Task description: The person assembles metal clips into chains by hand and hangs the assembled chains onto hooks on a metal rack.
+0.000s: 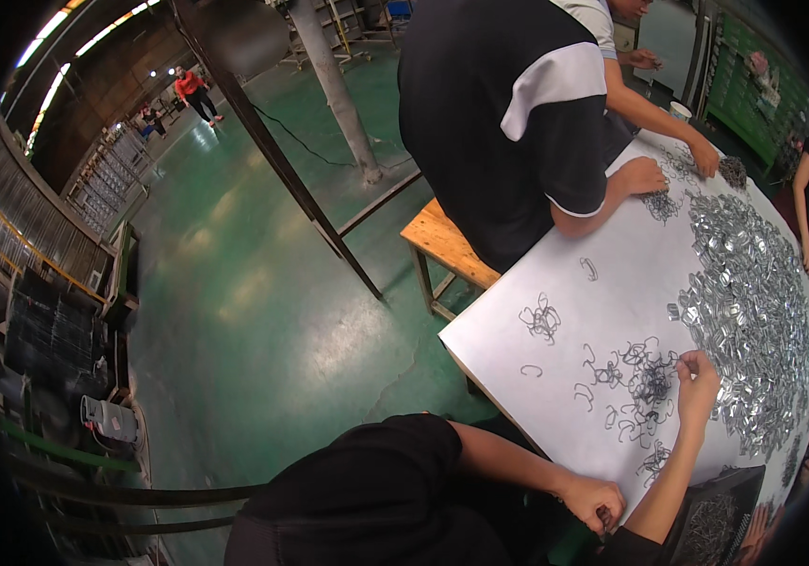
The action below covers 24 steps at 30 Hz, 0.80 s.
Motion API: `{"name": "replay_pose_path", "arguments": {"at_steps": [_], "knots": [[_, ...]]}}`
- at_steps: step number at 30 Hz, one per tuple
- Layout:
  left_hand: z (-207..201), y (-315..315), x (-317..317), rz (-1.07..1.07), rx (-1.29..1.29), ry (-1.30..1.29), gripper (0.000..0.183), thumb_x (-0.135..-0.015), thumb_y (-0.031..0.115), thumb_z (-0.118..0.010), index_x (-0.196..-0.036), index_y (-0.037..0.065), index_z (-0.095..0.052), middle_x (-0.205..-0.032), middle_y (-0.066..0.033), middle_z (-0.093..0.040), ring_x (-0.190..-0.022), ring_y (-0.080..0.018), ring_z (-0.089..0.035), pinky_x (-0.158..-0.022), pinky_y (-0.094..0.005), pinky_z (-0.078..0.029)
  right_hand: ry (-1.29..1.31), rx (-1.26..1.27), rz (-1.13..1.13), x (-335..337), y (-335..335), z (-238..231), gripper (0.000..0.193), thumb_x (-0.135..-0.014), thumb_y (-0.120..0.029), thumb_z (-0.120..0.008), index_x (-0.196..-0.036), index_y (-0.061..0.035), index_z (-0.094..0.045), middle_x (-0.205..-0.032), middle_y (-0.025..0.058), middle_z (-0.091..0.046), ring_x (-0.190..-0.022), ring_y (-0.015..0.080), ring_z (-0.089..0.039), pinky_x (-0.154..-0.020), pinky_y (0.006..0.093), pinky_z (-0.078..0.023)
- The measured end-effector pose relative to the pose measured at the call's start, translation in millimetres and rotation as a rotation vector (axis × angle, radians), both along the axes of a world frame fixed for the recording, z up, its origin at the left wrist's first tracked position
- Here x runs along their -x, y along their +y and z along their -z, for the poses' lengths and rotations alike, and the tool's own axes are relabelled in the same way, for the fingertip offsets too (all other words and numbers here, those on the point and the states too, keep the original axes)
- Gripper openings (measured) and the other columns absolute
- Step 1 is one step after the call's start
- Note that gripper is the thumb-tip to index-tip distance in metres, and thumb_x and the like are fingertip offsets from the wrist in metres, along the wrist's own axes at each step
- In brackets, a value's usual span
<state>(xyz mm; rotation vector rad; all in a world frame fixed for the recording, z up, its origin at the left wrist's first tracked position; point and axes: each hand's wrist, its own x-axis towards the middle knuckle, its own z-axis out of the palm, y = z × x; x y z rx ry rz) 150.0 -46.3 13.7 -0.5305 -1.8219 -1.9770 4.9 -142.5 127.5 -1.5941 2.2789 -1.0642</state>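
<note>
1. In the head view, the person's right hand (pixel 697 375) is hovering over the near part of a white table (pixel 489 325). Its thumb and fingertips are pressing together, and they seem to be pinching one thin, dark wire hook (pixel 677 362).

2. The left hand (pixel 593 502) is resting near the table's near edge, to the left of the right forearm. Its fingers are curling in, with something dark by the tips. Nobody can tell here if they are gripping it.

3. Most of the hooks are lying in a messy heap (pixel 648 385), just left of the right hand. A small bunch (pixel 541 321) is sitting farther left, and one loose hook (pixel 531 371) is lying by itself between the bunch and the near edge.

4. The hooks are looking light, stiff and springy, and not easy to break. They may be catching on each other, so pinching one by its bare middle and lifting gently should work best.

5. A big pile of shiny metal pieces (pixel 753 321) is covering the right side. Those are looking hard, smooth and maybe slippery; holding one by its edges seems best.

6. A dark box (pixel 744 479) is standing at the near right, with thin bits inside. Farther off, a co-worker's hand (pixel 645 177) is touching another wire clump (pixel 661 205).
</note>
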Motion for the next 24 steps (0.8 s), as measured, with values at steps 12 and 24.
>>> {"name": "replay_pose_path", "arguments": {"at_steps": [12,24], "knots": [[-23,-22,-12,0.090,0.126,-0.222,0.009,-0.078,0.008,-0.067,-0.085,0.004,-0.064,-0.080,-0.0066,-0.057,-0.069,-0.0184,-0.057,-0.059,-0.0293,-0.045,0.157,0.031,0.113,-8,10,-5,0.010,-0.077,-0.013,-0.067,-0.080,-0.0085,-0.059,-0.067,0.0108,-0.064,-0.064,0.0319,-0.062,-0.056,0.0415,-0.047],[-20,-24,-13,0.142,0.207,-0.291,0.010,-0.080,0.006,-0.068,-0.088,0.001,-0.064,-0.088,-0.0078,-0.061,-0.082,-0.0184,-0.060,-0.072,-0.0291,-0.048,0.205,0.055,0.160,-2,19,14,0.012,-0.081,-0.020,-0.062,-0.083,-0.0096,-0.056,-0.064,0.0119,-0.062,-0.060,0.0315,-0.062,-0.054,0.0429,-0.046]]}}
